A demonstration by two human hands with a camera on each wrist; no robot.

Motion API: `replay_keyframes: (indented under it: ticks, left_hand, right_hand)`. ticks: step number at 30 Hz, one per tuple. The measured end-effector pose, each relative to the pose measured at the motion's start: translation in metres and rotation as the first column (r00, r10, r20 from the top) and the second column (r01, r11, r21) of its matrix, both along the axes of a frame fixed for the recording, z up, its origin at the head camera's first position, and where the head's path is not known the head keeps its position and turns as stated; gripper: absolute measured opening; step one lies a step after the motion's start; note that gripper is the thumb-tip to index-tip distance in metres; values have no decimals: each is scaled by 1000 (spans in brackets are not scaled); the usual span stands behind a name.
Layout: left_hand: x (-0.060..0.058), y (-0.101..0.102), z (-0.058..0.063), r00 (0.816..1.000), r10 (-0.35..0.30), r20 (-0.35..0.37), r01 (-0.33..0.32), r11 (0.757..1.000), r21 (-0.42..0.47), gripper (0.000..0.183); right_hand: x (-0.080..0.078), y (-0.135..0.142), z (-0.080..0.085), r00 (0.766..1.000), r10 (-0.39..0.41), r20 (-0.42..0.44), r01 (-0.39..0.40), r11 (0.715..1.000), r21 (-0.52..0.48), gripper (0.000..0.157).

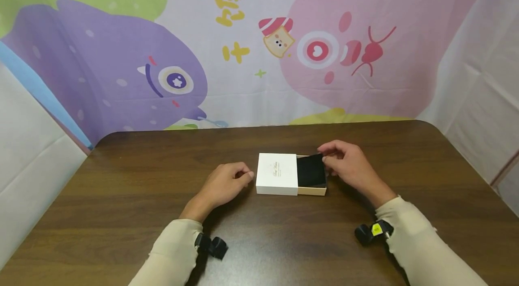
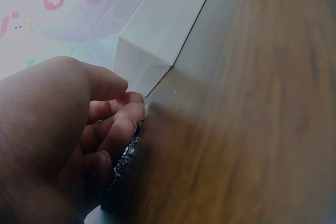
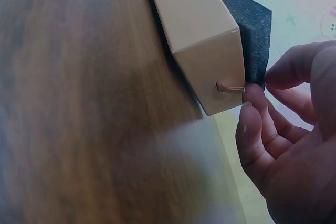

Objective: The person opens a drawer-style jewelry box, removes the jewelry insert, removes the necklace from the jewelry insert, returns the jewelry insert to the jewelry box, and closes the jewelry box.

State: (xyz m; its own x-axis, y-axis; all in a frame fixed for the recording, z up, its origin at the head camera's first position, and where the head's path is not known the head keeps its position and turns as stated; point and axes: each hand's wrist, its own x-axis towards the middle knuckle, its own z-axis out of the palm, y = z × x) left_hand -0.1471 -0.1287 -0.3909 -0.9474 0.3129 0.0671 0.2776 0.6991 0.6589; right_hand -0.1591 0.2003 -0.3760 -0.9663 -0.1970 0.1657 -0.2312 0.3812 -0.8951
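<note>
A white sleeve box (image 1: pixel 277 174) with gold lettering lies mid-table, its tan inner drawer (image 1: pixel 311 191) slid partly out to the right. In the drawer is a black foam sheet (image 1: pixel 311 170), its far right corner tilted up. My right hand (image 1: pixel 348 164) pinches that raised corner between thumb and fingers. The right wrist view shows the drawer's end with a small ribbon pull (image 3: pixel 229 88), right beside the fingertips. My left hand (image 1: pixel 227 183) rests at the sleeve's left end, fingers loosely bent, fingertips (image 2: pixel 135 109) right at the box's end wall (image 2: pixel 139 66).
The brown wooden table (image 1: pixel 284 241) runs back to a cloth backdrop (image 1: pixel 251 97) printed with cartoon figures. Pale cloth panels (image 1: pixel 474 97) stand at both sides. Black wrist straps with small cameras (image 1: pixel 366 233) are on both sleeves.
</note>
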Motion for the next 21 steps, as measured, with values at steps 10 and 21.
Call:
replay_keyframes:
  ticks: [10,21]
  left_hand:
    - [0,1,1,1000,1,-6,-1,1000,-3,14]
    - [1,1,1,1000,0,-12,0,1000,2,14]
  right_hand:
    - [-1,-1,-1,1000,-6,16,6,1000,6,20]
    - [-2,-1,-4,1000,-10,18,10,999,32,17]
